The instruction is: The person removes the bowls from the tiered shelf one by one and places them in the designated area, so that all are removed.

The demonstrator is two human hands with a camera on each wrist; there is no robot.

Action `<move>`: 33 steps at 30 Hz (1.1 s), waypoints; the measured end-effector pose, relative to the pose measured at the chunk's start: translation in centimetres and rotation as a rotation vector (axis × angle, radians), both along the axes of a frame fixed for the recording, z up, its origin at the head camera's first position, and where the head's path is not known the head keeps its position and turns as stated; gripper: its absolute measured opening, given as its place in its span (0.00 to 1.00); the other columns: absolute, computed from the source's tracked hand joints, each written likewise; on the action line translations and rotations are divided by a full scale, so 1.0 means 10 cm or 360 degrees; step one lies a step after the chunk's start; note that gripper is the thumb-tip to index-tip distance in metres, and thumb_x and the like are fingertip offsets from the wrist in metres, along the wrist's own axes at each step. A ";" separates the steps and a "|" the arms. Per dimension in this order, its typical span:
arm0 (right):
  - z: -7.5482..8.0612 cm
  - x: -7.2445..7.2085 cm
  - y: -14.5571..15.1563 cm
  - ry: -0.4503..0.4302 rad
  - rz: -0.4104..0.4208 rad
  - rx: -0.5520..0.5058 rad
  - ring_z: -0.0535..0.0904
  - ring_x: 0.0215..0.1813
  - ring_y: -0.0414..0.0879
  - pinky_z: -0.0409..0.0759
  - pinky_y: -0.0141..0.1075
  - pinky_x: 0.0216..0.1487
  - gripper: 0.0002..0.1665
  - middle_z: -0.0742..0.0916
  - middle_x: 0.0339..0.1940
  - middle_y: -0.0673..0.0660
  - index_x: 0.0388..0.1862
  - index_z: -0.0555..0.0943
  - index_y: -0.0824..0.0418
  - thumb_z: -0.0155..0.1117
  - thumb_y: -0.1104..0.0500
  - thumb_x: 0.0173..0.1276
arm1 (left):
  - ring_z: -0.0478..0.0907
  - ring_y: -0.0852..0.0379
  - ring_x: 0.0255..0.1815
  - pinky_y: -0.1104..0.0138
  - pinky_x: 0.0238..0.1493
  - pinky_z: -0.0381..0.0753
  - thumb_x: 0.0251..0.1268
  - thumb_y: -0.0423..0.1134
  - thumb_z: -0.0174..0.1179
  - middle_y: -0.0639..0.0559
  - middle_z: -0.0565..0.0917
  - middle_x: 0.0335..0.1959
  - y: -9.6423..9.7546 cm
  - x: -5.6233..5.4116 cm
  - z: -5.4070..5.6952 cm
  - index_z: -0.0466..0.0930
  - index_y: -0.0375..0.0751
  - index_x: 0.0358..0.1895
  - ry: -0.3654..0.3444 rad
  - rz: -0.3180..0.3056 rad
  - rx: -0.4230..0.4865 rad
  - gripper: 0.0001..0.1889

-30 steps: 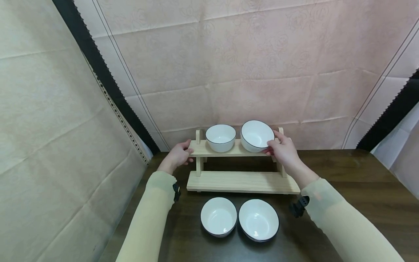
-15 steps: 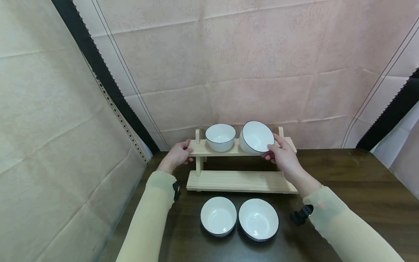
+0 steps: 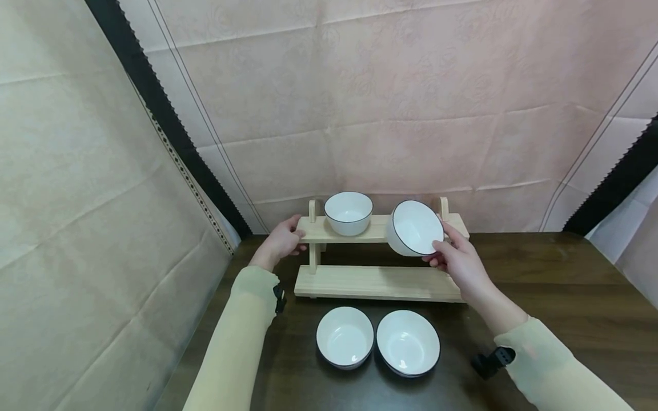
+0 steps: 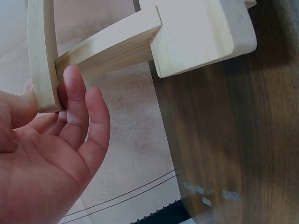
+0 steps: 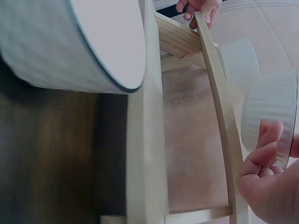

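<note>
A two-tier wooden shelf [image 3: 380, 282] stands on the table. My left hand [image 3: 281, 242] pinches the left end of its upper board [image 4: 43, 56], thumb on one face and fingers on the other. My right hand [image 3: 459, 260] grips a white bowl [image 3: 415, 228] with a dark rim, tilted toward me in front of the upper tier's right part. In the right wrist view, the right fingers [image 5: 264, 154] lie against this bowl's ribbed outer wall. Another white bowl [image 3: 348, 213] sits upright on the upper tier's left half.
Two more white bowls, a left one [image 3: 345, 337] and a right one [image 3: 408, 343], stand side by side on the dark wooden table [image 3: 545, 285] in front of the shelf. A pale cloth [image 3: 401, 114] hangs behind the table and another [image 3: 103, 228] at the left.
My right hand has brought its bowl off the upper tier, forward and slightly right, tilting it more toward me. The left hand keeps its hold on the shelf end.
</note>
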State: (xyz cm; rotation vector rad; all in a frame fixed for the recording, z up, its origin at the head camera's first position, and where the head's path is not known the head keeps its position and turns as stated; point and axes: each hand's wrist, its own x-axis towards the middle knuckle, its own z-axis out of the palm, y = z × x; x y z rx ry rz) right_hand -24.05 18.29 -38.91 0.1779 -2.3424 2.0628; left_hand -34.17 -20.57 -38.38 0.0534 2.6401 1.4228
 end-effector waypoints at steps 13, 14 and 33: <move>-0.18 0.33 0.28 -0.0020 0.0044 -0.0014 0.79 0.33 0.43 0.81 0.34 0.38 0.35 0.85 0.35 0.52 0.81 0.52 0.60 0.49 0.54 0.82 | 0.77 0.40 0.57 0.54 0.51 0.79 0.82 0.36 0.42 0.35 0.68 0.71 0.01 0.02 0.00 0.43 0.45 0.83 -0.0036 -0.0048 0.0048 0.32; -0.19 0.35 0.30 -0.0022 0.0043 -0.0020 0.80 0.33 0.43 0.81 0.34 0.37 0.35 0.85 0.35 0.52 0.81 0.52 0.61 0.49 0.54 0.82 | 0.77 0.40 0.57 0.53 0.53 0.78 0.82 0.37 0.41 0.35 0.67 0.71 0.01 0.03 0.00 0.42 0.45 0.83 -0.0042 -0.0051 0.0051 0.32; -0.40 0.65 0.66 0.0079 0.0197 0.0055 0.80 0.29 0.46 0.78 0.33 0.33 0.35 0.83 0.29 0.53 0.79 0.54 0.66 0.53 0.60 0.80 | 0.73 0.35 0.61 0.51 0.54 0.76 0.83 0.35 0.38 0.35 0.70 0.69 0.05 0.05 0.03 0.44 0.46 0.82 -0.0044 -0.0062 0.0034 0.30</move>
